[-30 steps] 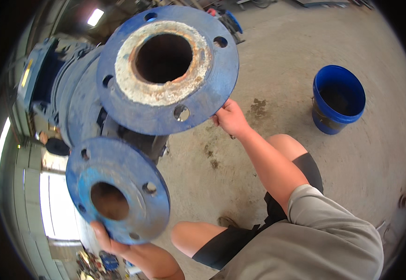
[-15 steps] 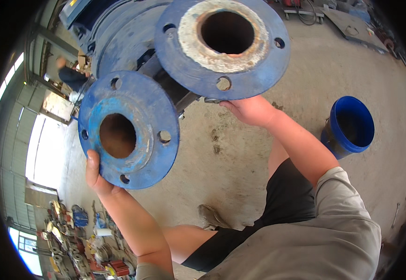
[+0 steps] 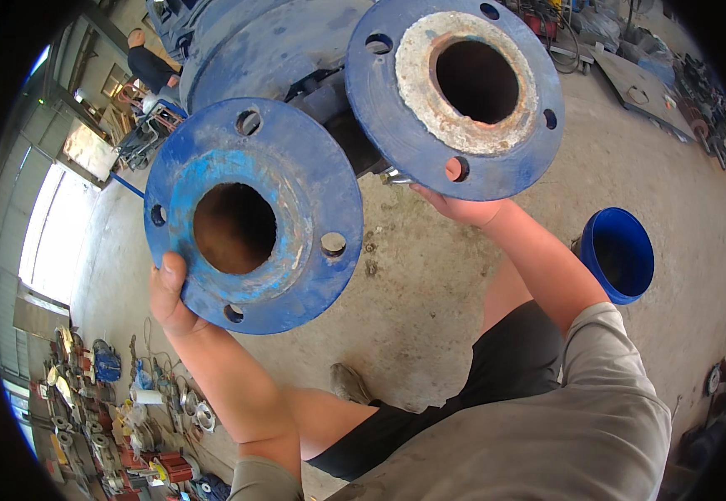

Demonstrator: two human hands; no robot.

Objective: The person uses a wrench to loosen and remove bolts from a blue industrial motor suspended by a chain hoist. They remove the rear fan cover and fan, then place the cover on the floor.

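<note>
At the person's ten o'clock, the left flange (image 3: pixel 296 224) looks to me heavy, rigid and tough, probably gritty rather than slippery; its rim seems the sensible hold. The left hand (image 3: pixel 178 299) curls around that rim at eight o'clock. The right hand (image 3: pixel 470 210) meets the right flange (image 3: pixel 426 117), at one o'clock, from below; its closure I can't tell.

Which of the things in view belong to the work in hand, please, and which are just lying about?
Work in hand:
left flange, its rim held by the left hand
right flange, the right hand partly hidden behind it
blue machine body behind both flanges

Apparently lying about:
blue bucket on the floor
flat plate at upper right
assorted parts at lower left
</note>
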